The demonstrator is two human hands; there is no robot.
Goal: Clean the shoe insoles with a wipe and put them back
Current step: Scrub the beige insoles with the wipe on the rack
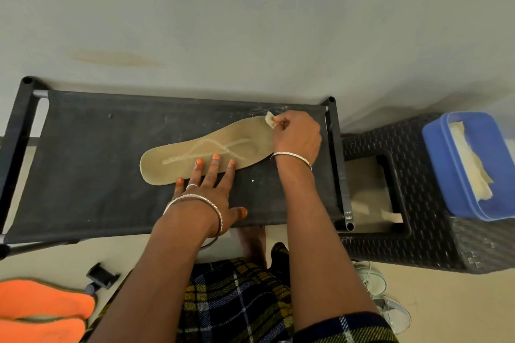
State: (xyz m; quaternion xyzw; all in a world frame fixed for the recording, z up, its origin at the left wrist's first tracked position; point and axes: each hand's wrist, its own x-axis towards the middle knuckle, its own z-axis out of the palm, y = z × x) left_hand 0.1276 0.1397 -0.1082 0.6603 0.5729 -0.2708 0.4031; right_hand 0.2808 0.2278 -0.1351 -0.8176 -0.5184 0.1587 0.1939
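A: Insole first. Where is it?

B: The tan insole [178, 160] lies flat on the black fabric tabletop [92, 164], lengthwise, one end to the left, the other toward the far right corner. It has a pale looped line pattern on its top face.

A: Hands?

B: The left hand [210, 193] has its fingers straight and spread. Three fingertips press the near edge of the insole, and the palm and thumb rest on the tabletop. The right hand [296, 136] sits over the right end of the insole, fingers curled, pinching a small pale wipe [269, 119]. The wipe sticks out at that end's far edge.

A: Wipe touching the insole?

B: Right at its edge, but contact can't be told. There is a bangle on each wrist and a ring on the left hand.

A: Around it?

B: Just right of the tabletop stands a black woven stool [418, 248]. On it is an open blue box [434, 159] with more pale wipes [473, 168] inside. Two orange insoles [44, 301] lie on the floor [434, 301] at the near left, touching each other. A small black clip [101, 277] is just beside them. Pale laced shoes [386, 296] sit on the floor at the near right, partly hidden by the right arm. A plaid garment covers the lap below.
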